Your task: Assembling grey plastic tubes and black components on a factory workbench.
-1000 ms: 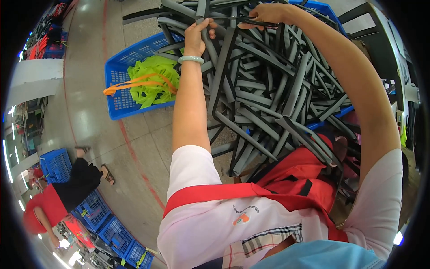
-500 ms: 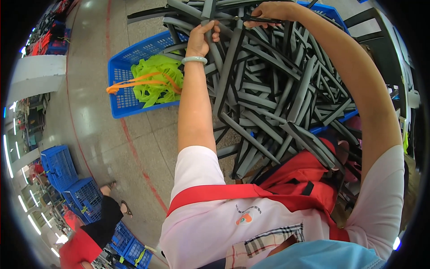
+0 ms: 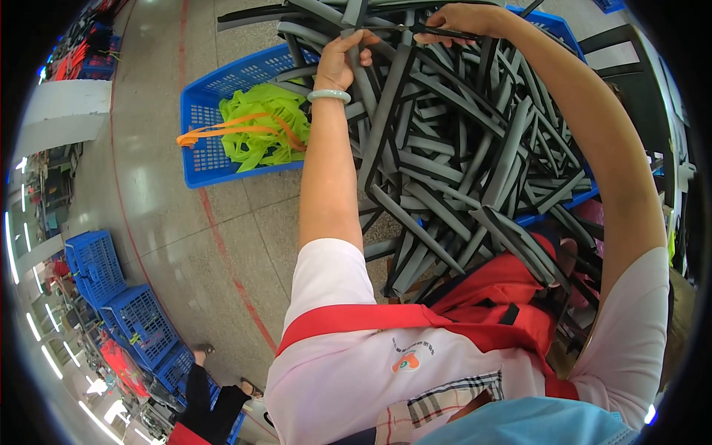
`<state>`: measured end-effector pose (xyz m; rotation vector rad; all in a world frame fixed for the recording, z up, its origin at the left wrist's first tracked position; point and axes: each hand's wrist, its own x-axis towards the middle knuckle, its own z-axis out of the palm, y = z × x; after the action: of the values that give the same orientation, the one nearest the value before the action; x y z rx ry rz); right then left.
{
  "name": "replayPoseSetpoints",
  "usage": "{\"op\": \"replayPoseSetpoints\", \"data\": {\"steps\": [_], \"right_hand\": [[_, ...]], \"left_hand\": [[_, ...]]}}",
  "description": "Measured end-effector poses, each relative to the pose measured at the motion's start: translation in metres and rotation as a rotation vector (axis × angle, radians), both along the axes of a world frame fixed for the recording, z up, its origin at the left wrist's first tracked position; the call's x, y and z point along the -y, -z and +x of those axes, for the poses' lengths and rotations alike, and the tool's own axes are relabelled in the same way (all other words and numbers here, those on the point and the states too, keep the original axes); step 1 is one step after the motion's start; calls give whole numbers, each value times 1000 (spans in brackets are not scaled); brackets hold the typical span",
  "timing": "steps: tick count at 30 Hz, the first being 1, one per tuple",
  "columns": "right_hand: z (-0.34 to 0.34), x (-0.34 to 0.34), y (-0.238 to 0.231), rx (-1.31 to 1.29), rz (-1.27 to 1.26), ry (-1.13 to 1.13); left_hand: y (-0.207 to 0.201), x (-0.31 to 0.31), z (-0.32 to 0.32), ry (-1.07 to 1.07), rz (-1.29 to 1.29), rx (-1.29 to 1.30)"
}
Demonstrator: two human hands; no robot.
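My left hand [image 3: 341, 65] is closed around a grey foam-like strip [image 3: 363, 81] with a dark edge, at the far side of the heap. In my right hand [image 3: 452, 26] are black-handled scissors [image 3: 445, 33], their thin blades pointing left toward the strip just beyond my left fingers. Whether the blades touch the strip is too small to tell. Beneath both hands a big tangled pile of grey and black strips [image 3: 437, 159] spreads out, largely covering the blue crate under it.
Left of the pile, a blue basket [image 3: 194, 111] holds bright green strips [image 3: 259, 122] and an orange band [image 3: 222, 132]. More blue crates [image 3: 137, 322] stand at lower left, near a person in black and red [image 3: 208, 400]. Dark metal framing [image 3: 630, 74] rises at right.
The person at lower left has moved down toward the picture's lower edge. The view has shifted slightly. My hands keep nearly the same pose and hold.
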<state>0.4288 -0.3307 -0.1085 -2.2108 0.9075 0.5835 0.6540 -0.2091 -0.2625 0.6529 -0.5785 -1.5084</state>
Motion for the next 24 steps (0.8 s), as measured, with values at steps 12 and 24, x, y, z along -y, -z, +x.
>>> {"op": "replayPoseSetpoints", "data": {"steps": [12, 24], "right_hand": [[8, -9, 25, 252, 73, -34], [-78, -140, -38, 517, 23, 507]], "left_hand": [[6, -9, 16, 14, 23, 50], [21, 4, 18, -30, 139, 114]]}}
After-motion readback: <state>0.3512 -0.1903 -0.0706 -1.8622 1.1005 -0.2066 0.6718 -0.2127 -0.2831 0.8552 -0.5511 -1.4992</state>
